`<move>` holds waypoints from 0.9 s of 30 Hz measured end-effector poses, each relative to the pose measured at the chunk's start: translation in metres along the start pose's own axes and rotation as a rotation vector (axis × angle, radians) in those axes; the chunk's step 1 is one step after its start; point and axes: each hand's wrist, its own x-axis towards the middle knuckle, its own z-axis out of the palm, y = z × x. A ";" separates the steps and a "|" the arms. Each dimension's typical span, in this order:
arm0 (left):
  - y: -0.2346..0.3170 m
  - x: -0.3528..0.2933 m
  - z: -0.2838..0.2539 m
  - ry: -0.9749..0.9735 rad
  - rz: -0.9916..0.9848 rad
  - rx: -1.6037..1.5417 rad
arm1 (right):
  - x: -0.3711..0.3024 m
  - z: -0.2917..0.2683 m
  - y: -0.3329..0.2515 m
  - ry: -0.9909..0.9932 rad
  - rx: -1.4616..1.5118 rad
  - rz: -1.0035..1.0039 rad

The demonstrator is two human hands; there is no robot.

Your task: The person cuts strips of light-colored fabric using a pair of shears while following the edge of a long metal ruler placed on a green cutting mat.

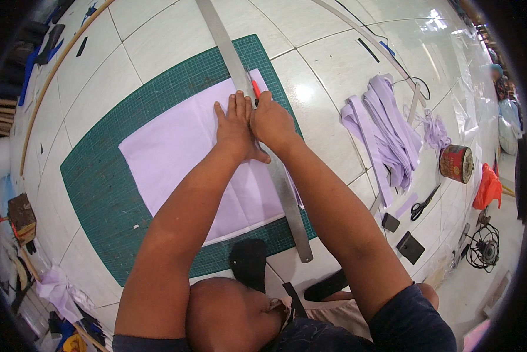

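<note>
Folded lavender cloth [178, 138] lies on a green gridded cutting mat [96, 193] on the tiled floor. Across the cloth's right part runs a long metal ruler [221, 44], from beyond the mat's far edge to its near edge. My left hand [235, 134] presses flat on the ruler and cloth, fingers stretched forward and thumb out to the right. Right beside it, my right hand [274, 124] is closed around a red and black cutter [256, 88] at the ruler's right edge. The cutter's blade is hidden.
To the right lie a bundle of lavender strips [386, 132], a rusty red can [456, 163], black scissors [423, 204] and a dark block [410, 247]. Farther right is a red plastic bag [488, 186]. My dark-covered foot [248, 261] touches the mat's near edge.
</note>
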 end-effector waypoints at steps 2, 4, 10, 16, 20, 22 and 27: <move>0.000 0.000 -0.001 -0.002 0.000 0.003 | 0.001 -0.001 -0.001 -0.031 0.023 0.029; -0.002 -0.001 -0.001 -0.001 -0.003 0.001 | 0.002 -0.003 -0.005 -0.046 0.037 0.044; -0.003 0.000 -0.001 0.030 0.010 -0.028 | 0.005 -0.002 -0.005 -0.021 0.025 0.046; -0.002 -0.002 0.001 0.057 0.019 -0.028 | 0.008 -0.002 -0.002 -0.045 0.008 0.034; 0.000 -0.001 0.005 0.061 0.020 -0.004 | 0.014 -0.014 -0.005 -0.140 0.031 0.064; 0.003 0.003 0.003 0.062 0.033 -0.011 | 0.005 -0.018 0.006 -0.155 0.014 0.058; -0.003 -0.002 0.008 0.076 -0.004 -0.010 | -0.074 -0.014 0.039 -0.247 -0.019 0.051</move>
